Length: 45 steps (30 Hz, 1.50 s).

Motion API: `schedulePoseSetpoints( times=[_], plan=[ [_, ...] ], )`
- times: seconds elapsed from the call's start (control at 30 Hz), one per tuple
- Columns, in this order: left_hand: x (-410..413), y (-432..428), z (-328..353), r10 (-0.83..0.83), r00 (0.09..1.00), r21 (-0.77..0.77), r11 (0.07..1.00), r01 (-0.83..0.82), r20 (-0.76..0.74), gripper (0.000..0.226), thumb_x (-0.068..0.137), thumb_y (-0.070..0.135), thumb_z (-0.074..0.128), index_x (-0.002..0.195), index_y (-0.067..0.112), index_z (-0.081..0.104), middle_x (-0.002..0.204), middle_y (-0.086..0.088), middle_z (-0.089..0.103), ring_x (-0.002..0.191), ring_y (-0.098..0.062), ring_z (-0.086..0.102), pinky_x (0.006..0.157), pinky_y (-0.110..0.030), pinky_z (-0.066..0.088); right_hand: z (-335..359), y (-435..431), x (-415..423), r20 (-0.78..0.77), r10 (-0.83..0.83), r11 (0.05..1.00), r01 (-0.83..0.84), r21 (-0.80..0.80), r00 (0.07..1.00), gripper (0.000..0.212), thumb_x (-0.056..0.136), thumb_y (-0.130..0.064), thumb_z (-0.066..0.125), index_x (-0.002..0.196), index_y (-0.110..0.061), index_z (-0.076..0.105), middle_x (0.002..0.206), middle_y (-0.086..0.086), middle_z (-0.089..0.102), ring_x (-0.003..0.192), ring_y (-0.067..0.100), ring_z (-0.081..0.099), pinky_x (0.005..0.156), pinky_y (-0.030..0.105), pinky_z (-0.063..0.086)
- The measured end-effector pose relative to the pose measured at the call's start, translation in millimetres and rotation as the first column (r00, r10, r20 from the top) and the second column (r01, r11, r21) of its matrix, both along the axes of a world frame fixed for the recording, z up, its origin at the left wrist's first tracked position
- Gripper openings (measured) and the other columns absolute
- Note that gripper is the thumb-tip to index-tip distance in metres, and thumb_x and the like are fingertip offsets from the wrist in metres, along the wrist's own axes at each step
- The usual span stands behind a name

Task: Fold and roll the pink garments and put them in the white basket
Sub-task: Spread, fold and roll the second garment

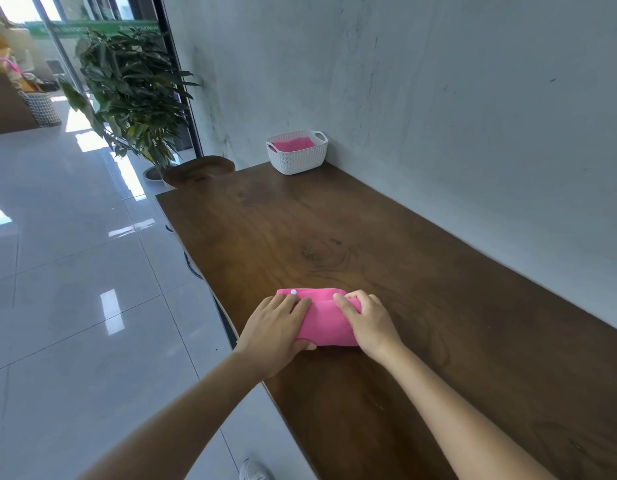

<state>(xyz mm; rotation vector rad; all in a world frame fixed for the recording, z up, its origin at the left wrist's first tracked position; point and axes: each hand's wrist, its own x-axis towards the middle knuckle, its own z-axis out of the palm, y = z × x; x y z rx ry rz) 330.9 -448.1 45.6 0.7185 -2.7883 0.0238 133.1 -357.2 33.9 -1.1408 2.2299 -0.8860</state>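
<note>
A pink garment [326,320] with a small white button lies partly rolled on the wooden table [386,258], near its left edge. My left hand [276,329] grips the roll's left end, fingers on top and thumb tucked under the near side. My right hand [367,320] grips the right end with curled fingers. At the table's far end, against the wall, stands the white basket [297,158] with another pink garment [293,144] inside it.
A grey wall [438,98] runs along the table's right side. A wooden stool [199,170] and a potted plant [134,95] stand beyond the table's far left corner. Shiny tiled floor [75,271] spreads to the left.
</note>
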Motion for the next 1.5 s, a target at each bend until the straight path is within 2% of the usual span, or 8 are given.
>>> schedulePoseSetpoints(
  times=[0.17, 0.33, 0.53, 0.7, 0.97, 1.13, 1.27, 1.5],
  plan=[
    [-5, -10, 12, -0.005, 0.995, 0.186, 0.983, -0.014, 0.101, 0.068, 0.093, 0.063, 0.057, 0.147, 0.024, 0.041, 0.147, 0.002, 0.051, 0.135, -0.020, 0.046, 0.115, -0.037, 0.033, -1, 15, 8, -0.174, 0.029, 0.988, -0.055, -0.146, 0.984, 0.062, 0.094, -0.072, 0.030, 0.139, -0.032, 0.047, 0.138, -0.008, 0.044, 0.111, 0.008, 0.053, 0.070, 0.016, 0.053],
    [-4, -22, 27, -0.056, 0.974, 0.341, 0.940, -0.024, 0.222, 0.072, 0.091, 0.059, 0.064, 0.150, 0.025, 0.040, 0.143, 0.003, 0.053, 0.129, -0.018, 0.049, 0.109, -0.035, 0.042, -8, 39, 13, -0.241, 0.125, 0.968, -0.172, -0.182, 0.962, 0.057, 0.095, -0.071, 0.039, 0.143, -0.040, 0.038, 0.141, -0.017, 0.041, 0.116, 0.003, 0.050, 0.079, 0.013, 0.054],
    [0, -38, 31, -0.143, 0.943, 0.599, 0.798, -0.071, 0.302, 0.070, 0.086, 0.058, 0.071, 0.144, 0.026, 0.046, 0.129, 0.007, 0.057, 0.115, -0.017, 0.055, 0.098, -0.036, 0.052, -7, 63, 17, -0.214, 0.242, 0.940, -0.284, -0.191, 0.946, 0.081, 0.083, -0.081, 0.051, 0.150, -0.044, 0.023, 0.141, -0.032, 0.026, 0.126, -0.011, 0.037, 0.094, 0.011, 0.045],
    [1, -43, 37, -0.178, 0.926, 0.708, 0.696, -0.121, 0.333, 0.065, 0.087, 0.060, 0.070, 0.139, 0.028, 0.049, 0.125, 0.008, 0.056, 0.112, -0.015, 0.057, 0.096, -0.035, 0.055, -3, 61, 18, -0.126, 0.279, 0.940, -0.298, -0.165, 0.952, 0.086, 0.079, -0.084, 0.055, 0.149, -0.048, 0.020, 0.139, -0.030, 0.029, 0.125, -0.007, 0.042, 0.089, 0.011, 0.048],
    [-5, -26, 35, -0.100, 0.970, 0.312, 0.950, 0.027, 0.221, 0.090, 0.077, 0.076, 0.067, 0.150, 0.032, 0.037, 0.138, 0.011, 0.052, 0.124, -0.012, 0.048, 0.103, -0.031, 0.046, 5, 36, 3, 0.147, 0.217, 0.973, -0.201, -0.116, 0.965, 0.082, 0.072, -0.086, 0.059, 0.136, -0.040, 0.038, 0.128, -0.013, 0.051, 0.112, 0.007, 0.058, 0.087, 0.025, 0.058],
    [-10, -11, 8, -0.051, 0.996, 0.099, 0.994, 0.044, 0.069, 0.096, 0.078, 0.070, 0.070, 0.154, 0.024, 0.033, 0.148, 0.004, 0.048, 0.135, -0.018, 0.045, 0.116, -0.040, 0.036, 15, 20, 6, 0.235, 0.133, 0.991, -0.121, -0.063, 0.963, 0.081, 0.072, -0.091, 0.052, 0.128, -0.033, 0.048, 0.122, -0.008, 0.060, 0.104, 0.010, 0.062, 0.074, 0.023, 0.056],
    [-18, 4, -7, -0.065, 0.998, -0.095, 0.993, 0.064, -0.014, 0.095, 0.080, 0.066, 0.071, 0.153, 0.015, 0.038, 0.146, -0.003, 0.052, 0.133, -0.025, 0.050, 0.114, -0.044, 0.040, 21, 14, 13, 0.271, 0.041, 0.999, -0.042, -0.003, 0.962, 0.073, 0.078, -0.083, 0.048, 0.123, -0.027, 0.052, 0.116, -0.005, 0.062, 0.099, 0.010, 0.062, 0.070, 0.020, 0.049],
    [-26, 13, -10, 0.026, 1.000, -0.080, 0.996, -0.027, -0.015, 0.091, 0.086, 0.080, 0.048, 0.151, 0.019, 0.035, 0.147, -0.002, 0.050, 0.133, -0.028, 0.048, 0.114, -0.052, 0.037, 32, 12, 20, 0.318, -0.044, 0.996, 0.018, 0.086, 0.947, 0.078, 0.083, -0.085, 0.039, 0.127, -0.022, 0.054, 0.117, -0.001, 0.063, 0.101, 0.014, 0.060, 0.073, 0.022, 0.048]
  ],
)
